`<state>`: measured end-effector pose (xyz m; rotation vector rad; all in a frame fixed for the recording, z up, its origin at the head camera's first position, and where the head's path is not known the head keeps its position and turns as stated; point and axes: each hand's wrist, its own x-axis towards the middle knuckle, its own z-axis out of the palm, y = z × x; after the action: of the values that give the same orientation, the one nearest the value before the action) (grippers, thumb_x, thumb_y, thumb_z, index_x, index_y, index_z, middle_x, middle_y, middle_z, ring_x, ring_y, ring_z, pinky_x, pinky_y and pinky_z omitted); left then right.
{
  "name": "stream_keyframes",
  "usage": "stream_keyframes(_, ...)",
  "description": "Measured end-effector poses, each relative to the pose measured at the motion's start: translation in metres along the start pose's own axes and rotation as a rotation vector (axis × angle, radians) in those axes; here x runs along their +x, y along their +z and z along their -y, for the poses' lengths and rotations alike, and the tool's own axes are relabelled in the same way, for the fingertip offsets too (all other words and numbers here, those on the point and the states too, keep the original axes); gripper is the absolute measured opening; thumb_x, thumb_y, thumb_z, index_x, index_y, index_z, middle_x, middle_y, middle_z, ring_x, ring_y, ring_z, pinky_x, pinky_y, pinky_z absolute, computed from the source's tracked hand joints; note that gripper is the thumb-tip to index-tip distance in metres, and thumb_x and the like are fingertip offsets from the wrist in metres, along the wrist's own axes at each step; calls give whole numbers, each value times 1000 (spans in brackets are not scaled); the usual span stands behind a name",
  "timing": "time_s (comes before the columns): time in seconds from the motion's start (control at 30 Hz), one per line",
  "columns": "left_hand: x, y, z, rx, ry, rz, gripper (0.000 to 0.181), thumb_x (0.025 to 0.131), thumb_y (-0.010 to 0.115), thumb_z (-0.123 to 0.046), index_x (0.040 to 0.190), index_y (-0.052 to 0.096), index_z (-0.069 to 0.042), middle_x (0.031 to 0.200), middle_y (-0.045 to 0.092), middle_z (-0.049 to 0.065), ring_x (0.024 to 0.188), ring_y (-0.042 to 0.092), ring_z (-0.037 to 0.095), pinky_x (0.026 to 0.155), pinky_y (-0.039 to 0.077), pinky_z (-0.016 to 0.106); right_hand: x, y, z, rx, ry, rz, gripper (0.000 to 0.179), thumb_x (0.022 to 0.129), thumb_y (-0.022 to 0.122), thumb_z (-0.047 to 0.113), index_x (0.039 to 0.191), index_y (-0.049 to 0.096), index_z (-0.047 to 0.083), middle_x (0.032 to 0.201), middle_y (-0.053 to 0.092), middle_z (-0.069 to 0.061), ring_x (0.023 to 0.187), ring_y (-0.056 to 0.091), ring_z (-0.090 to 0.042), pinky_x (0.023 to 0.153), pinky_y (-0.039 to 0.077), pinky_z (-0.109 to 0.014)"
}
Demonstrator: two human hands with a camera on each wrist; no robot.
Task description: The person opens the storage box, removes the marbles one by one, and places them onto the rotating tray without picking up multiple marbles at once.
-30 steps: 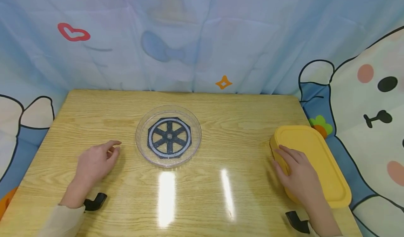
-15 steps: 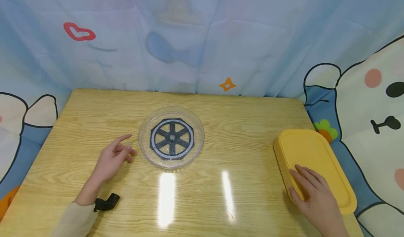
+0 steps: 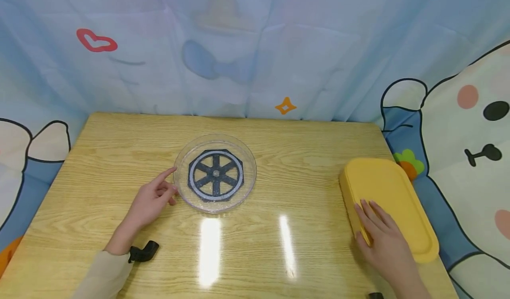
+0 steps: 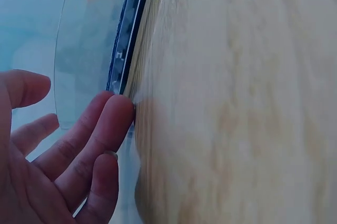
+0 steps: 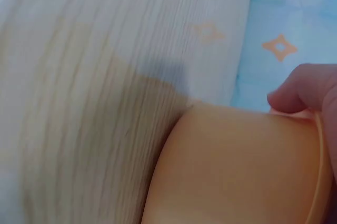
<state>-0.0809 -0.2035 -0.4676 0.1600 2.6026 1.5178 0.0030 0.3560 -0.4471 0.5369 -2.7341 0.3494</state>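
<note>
A clear round dish (image 3: 249,188) lies left of centre on the table, with a dark eight-sided spoked frame (image 3: 216,187) and a pale ring showing through it. My left hand (image 3: 148,204) is at its left side, index fingertip right at the rim and the other fingers loosely bent. In the left wrist view, the fingertips (image 4: 122,109) come up to a dark edge strip (image 4: 129,34) just over the wood. On the right sits a lidded yellow box (image 3: 392,190). My right hand (image 3: 387,243) rests on its near left edge, fingers flat on the lid, thumb at the side.
The wooden table (image 3: 303,166) shows two bright light reflections near its front. A patterned blue curtain (image 3: 159,69) hangs behind and at both sides. Black wrist straps show: one on the left wrist (image 3: 144,251), another at the bottom edge by the right wrist.
My left hand has moved right and forward to the dish's rim. My right hand has shifted back along the box and laid its fingers on the lid; the box has slid slightly left.
</note>
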Motion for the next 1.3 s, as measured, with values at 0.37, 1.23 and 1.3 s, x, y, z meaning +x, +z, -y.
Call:
stream_keyframes(0.37, 9, 5, -2, 5, 5, 110, 61, 102, 59, -25, 154, 34, -6, 80, 66, 5, 63, 65, 19, 72, 51, 33, 27, 12, 23, -34, 42, -28, 65, 77, 69, 4, 140, 55, 0, 140, 53, -22, 136, 42, -38, 112, 30, -53)
stream_keyframes(1.23, 25, 24, -1, -89, -23, 72, 67, 99, 65, -22, 156, 32, -12, 82, 65, 9, 69, 68, 22, 67, 49, 30, 114, 52, 65, -145, -31, 71, 62, 82, 68, 5, 142, 54, 1, 145, 50, -20, 139, 39, -38, 108, 30, -63)
stream_keyframes(1.3, 25, 24, -1, -85, -26, 65, 67, 99, 65, -22, 156, 32, -12, 82, 65, 8, 69, 68, 22, 67, 48, 30, 120, 54, 67, -130, -23, 76, 62, 82, 68, 5, 142, 53, 1, 146, 49, -20, 139, 39, -37, 108, 30, -63)
